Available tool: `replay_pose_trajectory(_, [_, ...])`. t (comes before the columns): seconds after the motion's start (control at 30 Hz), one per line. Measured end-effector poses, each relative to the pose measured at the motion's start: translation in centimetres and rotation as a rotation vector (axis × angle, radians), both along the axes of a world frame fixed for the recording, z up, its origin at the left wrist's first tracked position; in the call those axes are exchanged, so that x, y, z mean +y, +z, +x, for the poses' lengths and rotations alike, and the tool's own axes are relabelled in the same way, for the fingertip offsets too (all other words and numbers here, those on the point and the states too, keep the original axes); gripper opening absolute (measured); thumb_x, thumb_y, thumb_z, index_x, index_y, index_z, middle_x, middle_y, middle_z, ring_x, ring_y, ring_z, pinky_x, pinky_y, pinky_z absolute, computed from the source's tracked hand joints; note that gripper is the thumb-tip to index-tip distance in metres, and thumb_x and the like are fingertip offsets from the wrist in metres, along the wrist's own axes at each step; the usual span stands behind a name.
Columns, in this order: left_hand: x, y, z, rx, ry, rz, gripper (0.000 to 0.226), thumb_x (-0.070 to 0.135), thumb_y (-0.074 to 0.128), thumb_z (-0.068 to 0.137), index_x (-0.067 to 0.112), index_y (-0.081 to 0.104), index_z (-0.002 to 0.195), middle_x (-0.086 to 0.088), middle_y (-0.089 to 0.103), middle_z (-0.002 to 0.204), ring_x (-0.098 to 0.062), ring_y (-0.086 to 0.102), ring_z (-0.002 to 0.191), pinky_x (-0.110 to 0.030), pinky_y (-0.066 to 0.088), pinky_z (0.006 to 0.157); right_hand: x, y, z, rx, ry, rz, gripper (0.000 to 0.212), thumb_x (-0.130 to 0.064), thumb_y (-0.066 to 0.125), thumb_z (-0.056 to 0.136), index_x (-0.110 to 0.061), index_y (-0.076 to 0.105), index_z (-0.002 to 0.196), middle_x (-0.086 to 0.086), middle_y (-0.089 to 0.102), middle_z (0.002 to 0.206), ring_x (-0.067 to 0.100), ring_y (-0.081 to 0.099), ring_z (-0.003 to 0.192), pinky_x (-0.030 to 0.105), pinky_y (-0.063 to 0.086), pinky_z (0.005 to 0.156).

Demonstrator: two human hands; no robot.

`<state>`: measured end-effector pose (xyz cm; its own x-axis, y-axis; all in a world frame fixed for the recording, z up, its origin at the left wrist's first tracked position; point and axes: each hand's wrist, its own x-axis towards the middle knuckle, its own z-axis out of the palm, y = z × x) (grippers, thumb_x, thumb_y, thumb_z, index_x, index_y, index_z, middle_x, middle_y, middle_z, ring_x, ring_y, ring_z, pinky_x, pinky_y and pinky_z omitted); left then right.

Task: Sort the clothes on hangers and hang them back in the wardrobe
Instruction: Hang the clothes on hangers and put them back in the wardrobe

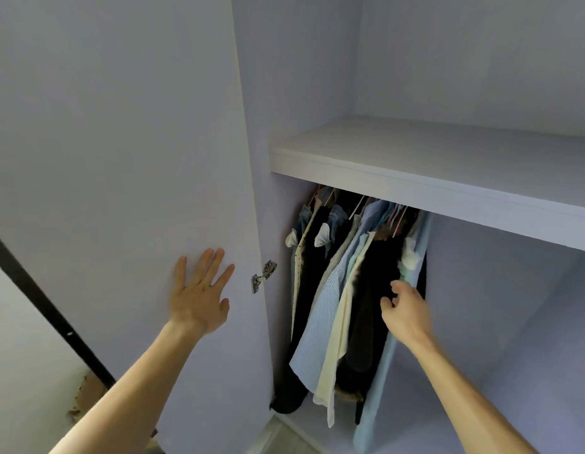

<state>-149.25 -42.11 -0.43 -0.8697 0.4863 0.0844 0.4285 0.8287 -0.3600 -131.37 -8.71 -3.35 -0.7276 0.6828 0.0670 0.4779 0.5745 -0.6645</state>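
Several garments on hangers are bunched together at the left end of the wardrobe, under a white shelf: dark pieces, a blue striped shirt, a cream one and a pale blue garment at the right edge of the bunch. My right hand reaches into the clothes with curled fingers at the dark and pale blue garments; whether it grips the fabric is unclear. My left hand lies flat with spread fingers against the open wardrobe door. The rail is hidden behind the shelf.
A metal hinge joins the door to the wardrobe side wall. To the right of the clothes the hanging space holds nothing. A dark strip runs diagonally at the lower left, with brown debris below it.
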Motion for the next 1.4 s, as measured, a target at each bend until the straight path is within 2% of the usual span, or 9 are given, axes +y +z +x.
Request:
replay_pose_trajectory(0.13, [-3.5, -3.2, 5.2, -0.228, 0.087, 0.367, 0.064, 0.051, 0.036, 0.101, 0.045, 0.005, 0.157, 0.002, -0.009, 0.167, -0.02, -0.012, 0.154, -0.056, -0.008, 0.12, -7.3, 1.3, 1.6, 0.076, 0.292, -0.01, 0.034, -0.027, 0.055, 0.099, -0.026, 0.055, 0.133, -0.009, 0.055, 0.134, 0.012, 0.053, 0.122, 0.035, 0.046, 0.103])
replay_pose_trajectory(0.23, [-8.6, -5.5, 10.3, -0.237, 0.147, 0.492, 0.058, 0.05, 0.044, 0.099, 0.046, 0.025, 0.153, 0.001, 0.021, 0.165, -0.021, 0.015, 0.152, -0.05, 0.011, 0.122, -13.3, 1.7, 1.6, 0.092, 0.564, 0.083, 0.031, -0.027, 0.054, 0.099, -0.026, 0.059, 0.13, -0.017, 0.054, 0.13, 0.002, 0.046, 0.124, 0.022, 0.036, 0.107])
replay_pose_trajectory(0.33, [-15.3, -7.9, 16.6, -0.257, 0.321, 0.586, 0.055, 0.051, 0.044, 0.093, 0.043, 0.042, 0.147, 0.001, 0.041, 0.155, -0.022, 0.035, 0.145, -0.047, 0.026, 0.117, -20.2, 1.2, 1.6, 0.081, 0.812, 0.181, 0.032, -0.031, 0.055, 0.099, -0.028, 0.062, 0.13, -0.019, 0.054, 0.133, 0.002, 0.043, 0.129, 0.015, 0.029, 0.106])
replay_pose_trajectory(0.47, [-25.3, -10.6, 27.3, -0.278, 0.679, 0.673, 0.056, 0.051, 0.039, 0.089, 0.041, 0.047, 0.144, 0.003, 0.043, 0.153, -0.018, 0.038, 0.142, -0.041, 0.029, 0.115, -31.2, -1.1, 2.8, 0.053, 1.181, 0.237, 0.031, -0.032, 0.058, 0.097, -0.032, 0.065, 0.127, -0.018, 0.055, 0.136, 0.002, 0.043, 0.13, 0.016, 0.028, 0.11])
replay_pose_trajectory(0.57, [-32.1, -12.3, 37.5, -0.264, 1.011, 0.711, 0.052, 0.049, 0.041, 0.092, 0.04, 0.046, 0.143, 0.003, 0.04, 0.154, -0.018, 0.038, 0.141, -0.04, 0.027, 0.115, -40.1, -2.9, 5.9, -0.006, 1.479, 0.259, 0.031, -0.036, 0.058, 0.097, -0.036, 0.063, 0.127, -0.02, 0.052, 0.139, 0.003, 0.039, 0.135, 0.031, 0.036, 0.115])
replay_pose_trajectory(0.73, [-38.1, -13.7, 56.8, -0.197, 1.512, 0.794, 0.052, 0.049, 0.039, 0.095, 0.038, 0.045, 0.146, 0.008, 0.043, 0.152, -0.016, 0.036, 0.142, -0.041, 0.028, 0.115, -53.3, -4.5, 15.1, -0.037, 1.966, 0.407, 0.033, -0.043, 0.052, 0.098, -0.041, 0.058, 0.131, -0.021, 0.048, 0.145, 0.005, 0.032, 0.141, 0.019, 0.023, 0.114])
replay_pose_trajectory(0.9, [-35.5, -15.5, 73.4, -0.07, 1.904, 0.892, 0.049, 0.044, 0.043, 0.098, 0.036, 0.044, 0.146, 0.009, 0.048, 0.148, -0.017, 0.041, 0.138, -0.039, 0.033, 0.112, -61.9, -5.3, 25.8, -0.057, 2.404, 0.499, 0.036, -0.045, 0.047, 0.101, -0.044, 0.052, 0.137, -0.024, 0.042, 0.148, 0.006, 0.029, 0.144, 0.023, 0.026, 0.115])
replay_pose_trajectory(1.03, [-29.9, -16.2, 82.4, 0.005, 2.155, 0.941, 0.047, 0.044, 0.04, 0.099, 0.037, 0.043, 0.146, 0.012, 0.047, 0.148, -0.015, 0.04, 0.138, -0.04, 0.033, 0.113, -65.7, -7.2, 34.2, -0.053, 2.703, 0.513, 0.035, -0.041, 0.049, 0.1, -0.041, 0.054, 0.135, -0.019, 0.047, 0.146, 0.009, 0.031, 0.144, 0.026, 0.03, 0.115])
replay_pose_trajectory(1.4, [-12.2, -15.4, 93.6, 0.323, 2.803, 0.946, 0.051, 0.046, 0.039, 0.095, 0.038, 0.045, 0.145, 0.016, 0.047, 0.149, -0.012, 0.04, 0.14, -0.039, 0.035, 0.113, -65.6, -8.6, 52.8, 0.048, 3.407, 0.636, 0.04, -0.042, 0.04, 0.103, -0.039, 0.047, 0.143, -0.017, 0.04, 0.153, 0.007, 0.023, 0.147, 0.025, 0.026, 0.116])
